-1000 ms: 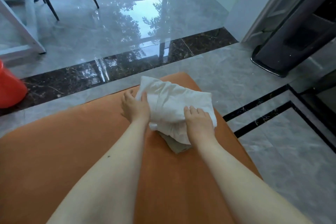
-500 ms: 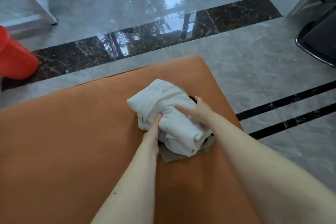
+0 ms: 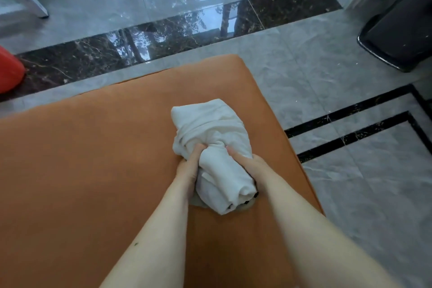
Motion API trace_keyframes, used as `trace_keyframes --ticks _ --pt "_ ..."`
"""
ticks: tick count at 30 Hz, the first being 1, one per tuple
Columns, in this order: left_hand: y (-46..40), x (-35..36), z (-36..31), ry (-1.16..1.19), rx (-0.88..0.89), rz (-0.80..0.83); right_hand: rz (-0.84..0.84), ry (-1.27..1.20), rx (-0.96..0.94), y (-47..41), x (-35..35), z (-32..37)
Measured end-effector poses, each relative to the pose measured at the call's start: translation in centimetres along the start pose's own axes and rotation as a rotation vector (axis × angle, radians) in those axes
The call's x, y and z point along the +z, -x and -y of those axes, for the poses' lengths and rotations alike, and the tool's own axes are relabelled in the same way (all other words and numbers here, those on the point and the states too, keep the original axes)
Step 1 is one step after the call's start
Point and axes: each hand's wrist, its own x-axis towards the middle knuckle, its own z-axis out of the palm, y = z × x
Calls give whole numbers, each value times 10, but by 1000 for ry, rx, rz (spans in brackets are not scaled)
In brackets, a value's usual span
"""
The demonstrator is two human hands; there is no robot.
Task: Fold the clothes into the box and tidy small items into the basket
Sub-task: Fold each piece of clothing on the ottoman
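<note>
Two hands clasp a bundled white garment [image 3: 211, 147] on the orange cushion [image 3: 93, 159], toward its 3 o'clock edge. The left hand [image 3: 189, 166] curls round the bundle's 9 o'clock side, the right hand [image 3: 250, 166] round its 3 o'clock side; a greenish cloth [image 3: 198, 201] peeks out beneath.

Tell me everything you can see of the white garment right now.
The white garment is soft, creased cloth bunched into a thick roll lying on the orange surface near its right edge. The left hand grips its left side and the right hand its right. Something grey and something dark show beneath its near end.
</note>
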Motion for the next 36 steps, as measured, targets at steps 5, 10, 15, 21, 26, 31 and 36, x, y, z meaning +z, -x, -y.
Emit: trace_keyframes --ticks 5,10,15,21,26,31,36 --pt "39 9 -3 -60 72 215 -24 -156 -42 41 -13 -15" --pt "86 13 -6 -97 143 284 -60 -244 -100 97 -23 -28" --pt "126 36 -25 -93 159 373 -129 -336 -208 143 -45 -19" --pt "150 85 -32 -106 157 396 -112 -360 -233 171 -98 -8" --pt "161 151 -47 -114 128 382 -117 -317 -235 177 -166 13" --pt "167 254 -65 -113 168 302 -122 -262 -257 170 -271 51" --pt "172 344 -79 -37 192 237 -119 -186 -305 167 -361 85"
